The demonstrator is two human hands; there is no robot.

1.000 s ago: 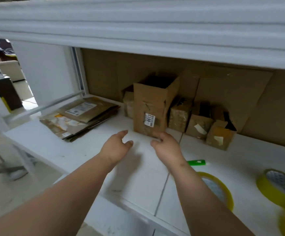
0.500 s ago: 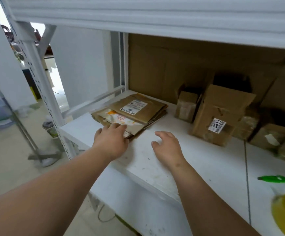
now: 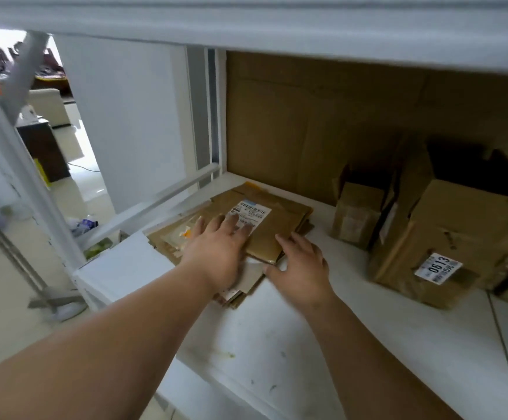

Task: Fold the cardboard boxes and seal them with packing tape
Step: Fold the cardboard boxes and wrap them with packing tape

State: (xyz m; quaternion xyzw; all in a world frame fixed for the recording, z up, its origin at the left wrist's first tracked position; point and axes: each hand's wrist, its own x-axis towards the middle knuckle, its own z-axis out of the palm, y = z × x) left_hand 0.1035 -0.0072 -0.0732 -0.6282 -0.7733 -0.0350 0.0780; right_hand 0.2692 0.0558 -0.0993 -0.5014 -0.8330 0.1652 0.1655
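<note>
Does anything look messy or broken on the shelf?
A bit. The pile of flat boxes is uneven, its edges sticking out at different angles. The box with the 0613 sticker leans and looks dented. The shelf has smudges.

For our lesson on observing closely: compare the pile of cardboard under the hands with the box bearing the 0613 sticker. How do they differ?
The flattened cardboard stack lies flat on the shelf; the 0613 box stands assembled. The stack is low and thin; the box is tall and bulky. The left hand rests on the stack and the right hand is at its near edge; nothing touches the box. Both are brown cardboard with white printed labels.
</note>
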